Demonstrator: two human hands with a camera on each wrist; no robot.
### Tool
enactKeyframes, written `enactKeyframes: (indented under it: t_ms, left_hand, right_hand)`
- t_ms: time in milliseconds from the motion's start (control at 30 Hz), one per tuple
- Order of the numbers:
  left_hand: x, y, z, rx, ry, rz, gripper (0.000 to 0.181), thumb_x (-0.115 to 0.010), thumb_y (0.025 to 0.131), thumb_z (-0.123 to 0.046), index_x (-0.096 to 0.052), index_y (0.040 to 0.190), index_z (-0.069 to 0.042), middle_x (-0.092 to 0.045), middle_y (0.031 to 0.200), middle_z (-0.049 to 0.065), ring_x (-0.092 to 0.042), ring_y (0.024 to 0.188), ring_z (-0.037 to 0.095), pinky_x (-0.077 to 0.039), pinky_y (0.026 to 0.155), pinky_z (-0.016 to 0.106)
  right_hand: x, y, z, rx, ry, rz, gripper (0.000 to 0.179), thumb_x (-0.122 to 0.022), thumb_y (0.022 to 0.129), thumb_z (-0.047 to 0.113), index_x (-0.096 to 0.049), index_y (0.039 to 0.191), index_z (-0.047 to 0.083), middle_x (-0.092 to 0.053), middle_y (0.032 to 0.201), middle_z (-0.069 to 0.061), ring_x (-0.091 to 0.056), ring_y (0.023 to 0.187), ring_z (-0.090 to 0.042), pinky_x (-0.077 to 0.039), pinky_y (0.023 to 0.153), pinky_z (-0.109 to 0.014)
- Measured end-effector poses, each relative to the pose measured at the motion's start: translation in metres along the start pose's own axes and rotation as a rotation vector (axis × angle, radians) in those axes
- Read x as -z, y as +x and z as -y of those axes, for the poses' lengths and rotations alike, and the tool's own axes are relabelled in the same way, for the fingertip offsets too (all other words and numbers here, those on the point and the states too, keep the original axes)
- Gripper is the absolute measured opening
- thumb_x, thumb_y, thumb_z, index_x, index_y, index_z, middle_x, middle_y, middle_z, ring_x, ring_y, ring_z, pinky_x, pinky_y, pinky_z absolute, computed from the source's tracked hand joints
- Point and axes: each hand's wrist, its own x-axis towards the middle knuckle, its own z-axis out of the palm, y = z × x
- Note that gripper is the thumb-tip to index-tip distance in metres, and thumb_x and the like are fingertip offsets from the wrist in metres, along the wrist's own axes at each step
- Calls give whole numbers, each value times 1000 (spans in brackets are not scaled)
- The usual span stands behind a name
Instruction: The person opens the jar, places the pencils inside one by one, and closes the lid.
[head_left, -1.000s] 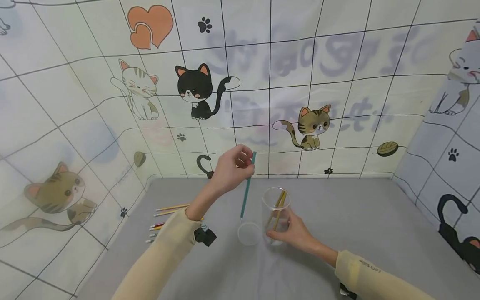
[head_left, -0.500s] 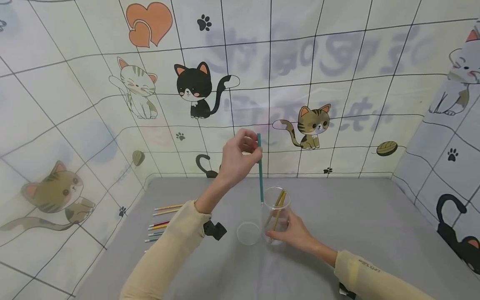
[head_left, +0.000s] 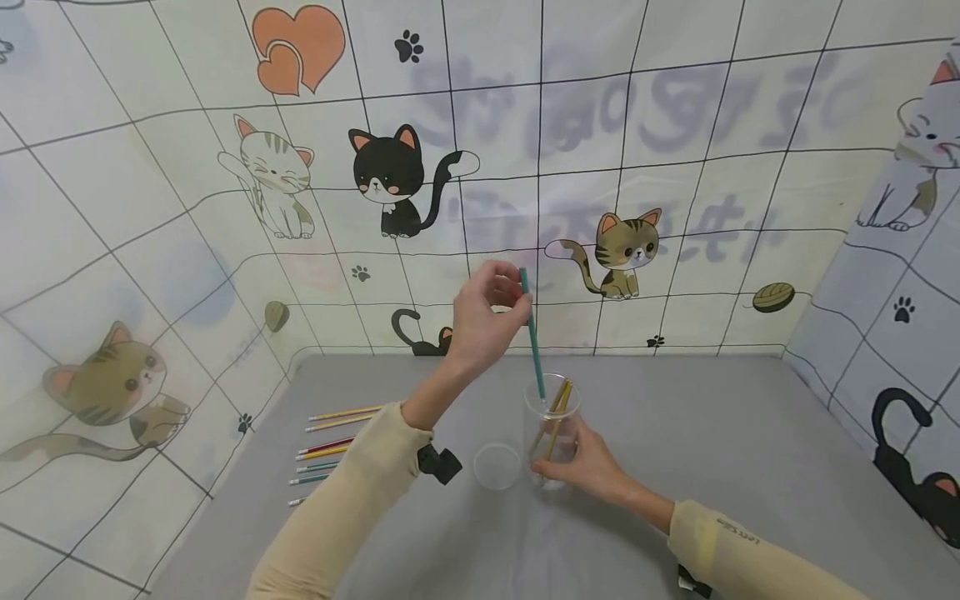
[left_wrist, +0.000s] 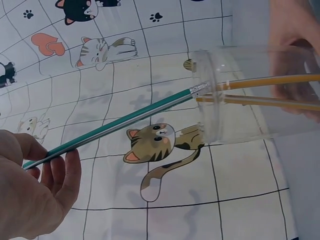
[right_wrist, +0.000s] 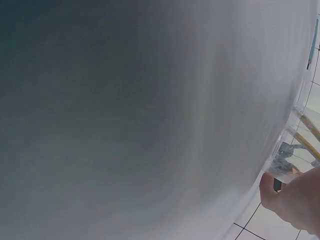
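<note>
**Slim teal-green pencil (head_left: 535,348) now over the mouth of the clear, straight-sided, see-through cup (head_left: 531,427)**

Well to the left of the cup, loose pencils in yellow, dark red and blue-green (head_left: 322,452) lie in a loose row on the grey surface (head_left: 712,417), pale eraser ends outward, their other ends partly covered by the cream-coloured sleeve (head_left: 341,508).

Above and left of the cup, the left hand (head_left: 483,321) pinches the teal-green pencil near its upper end, between thumb and fingers. Below it, just beside the cup's left side, lies a clear round piece (head_left: 497,467), perhaps a lid.

The change is in the left hand: half a second ago the pencil's eraser end hung just outside the cup's left rim; it has now shifted right, over the opening, the pencil slightly tilted. Whether the end has dipped below the rim I cannot tell. For filling the cup, that seems to settle the aiming, leaving only the lowering and release.

Inside the cup, two yellow pencils (left_wrist: 270,82) lean, their tops near the rim. At the cup's right, the right hand (head_left: 596,468) grips its lower wall, unmoved, apparently steadying it.
</note>
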Motion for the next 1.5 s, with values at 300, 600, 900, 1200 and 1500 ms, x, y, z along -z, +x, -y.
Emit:
enactKeyframes:
  t_ms: [300,600,900,1200,1500]
  left_hand:
    - [-9,-12,17,31,31,48,19,-64,89,1,-59,107,-2,-65,89,9,-67,80,22,-56,70,31]
    - [-21,-26,28,87,21,118,20,-64,90,3,-59,109,-2,-64,90,9,-68,82,21,-57,68,29]
    - [-28,-36,34,133,52,135,24,-67,90,-3,-58,112,-3,-66,97,8,-67,90,19,-56,76,28]
    - [-18,-39,47,70,131,39,23,-64,91,-7,-60,113,-1,-68,103,13,-66,95,22,-55,82,34]
    - [7,-51,63,126,130,26,21,-61,91,-2,-63,112,-3,-69,101,10,-66,91,22,-55,80,36]
  right_hand:
    - [1,-1,3,16,1,-1,73,-84,80,26,-44,138,9,-59,128,-16,-55,120,-44,-45,95,-61]
    - [1,0,0,4,15,5,73,-86,79,27,-45,138,10,-59,132,-18,-54,123,-38,-45,98,-58]
    - [1,-1,-1,-15,17,-1,74,-87,78,26,-46,138,10,-60,131,-13,-56,120,-36,-46,95,-56]
    - [0,0,-1,6,-20,-21,77,-88,77,29,-46,139,11,-60,130,-8,-55,121,-31,-44,98,-57]
    - [0,0,-1,39,-42,-27,78,-87,77,28,-45,141,11,-61,126,-8,-57,118,-32,-47,96,-55]
